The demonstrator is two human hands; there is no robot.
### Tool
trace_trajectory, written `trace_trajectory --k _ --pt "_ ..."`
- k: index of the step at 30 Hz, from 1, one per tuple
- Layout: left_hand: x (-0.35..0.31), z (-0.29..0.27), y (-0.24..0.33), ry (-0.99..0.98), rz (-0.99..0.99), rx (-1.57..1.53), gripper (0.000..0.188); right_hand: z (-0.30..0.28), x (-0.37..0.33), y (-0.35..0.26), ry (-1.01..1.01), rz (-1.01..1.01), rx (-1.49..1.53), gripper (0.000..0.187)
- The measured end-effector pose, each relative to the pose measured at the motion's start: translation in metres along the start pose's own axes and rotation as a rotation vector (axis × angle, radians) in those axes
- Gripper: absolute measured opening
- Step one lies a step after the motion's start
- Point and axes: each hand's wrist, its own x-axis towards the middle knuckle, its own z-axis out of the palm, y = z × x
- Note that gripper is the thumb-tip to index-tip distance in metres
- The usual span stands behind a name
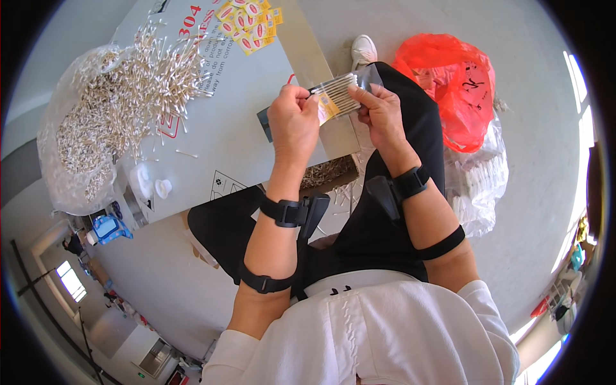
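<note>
A flat, clear plastic bag of cotton swabs is held between my hands above the near right corner of the board. The white-tipped swabs lie side by side in it, with a yellow card against them. My left hand pinches the pack's left end, thumb and fingers closed. At the other end, my right hand grips with its thumb on top of the swabs; clear film sticks out past its fingers. Part of a dark flat object shows beside my left hand.
A large heap of loose swabs spills from a clear bag onto the printed grey board. Yellow cards lie at the far edge. Below is a box of swabs. On the floor at right are a red bag and clear-wrapped packs.
</note>
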Motion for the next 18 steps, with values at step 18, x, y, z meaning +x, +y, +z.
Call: trace_trajectory --k 18 --pt "0.013 0.011 0.011 -0.079 0.214 0.112 0.017 -0.006 0.022 0.014 -0.032 -0.142 -0.043 0.020"
